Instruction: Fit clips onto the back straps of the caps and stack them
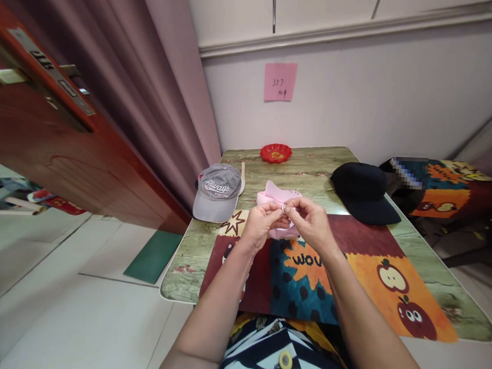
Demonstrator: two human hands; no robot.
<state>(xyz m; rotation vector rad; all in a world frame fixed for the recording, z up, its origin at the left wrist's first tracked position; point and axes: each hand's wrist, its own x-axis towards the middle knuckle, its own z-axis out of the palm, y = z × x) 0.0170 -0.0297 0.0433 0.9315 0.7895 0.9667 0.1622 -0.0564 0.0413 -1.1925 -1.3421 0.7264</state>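
A pink cap (273, 192) lies in the middle of the table, partly covered by my hands. My left hand (263, 221) is closed in a pinch, its thumb and forefinger on a small pale piece (284, 208) that looks like the cap's strap fastening. From the other side my right hand (309, 219) pinches the same spot, so the fingertips of both hands nearly meet. Fingers hide most of the fastening, and whether its two ends are joined I cannot tell. Pink fabric shows behind and below the fingers.
To the left sits a grey cap (218, 189) with white lettering; a black cap (362, 191) rests at the right. A red scalloped dish (275, 152) stands near the wall. Beneath my arms is a colourful mat (372, 275) on the green wood-patterned table (187, 263).
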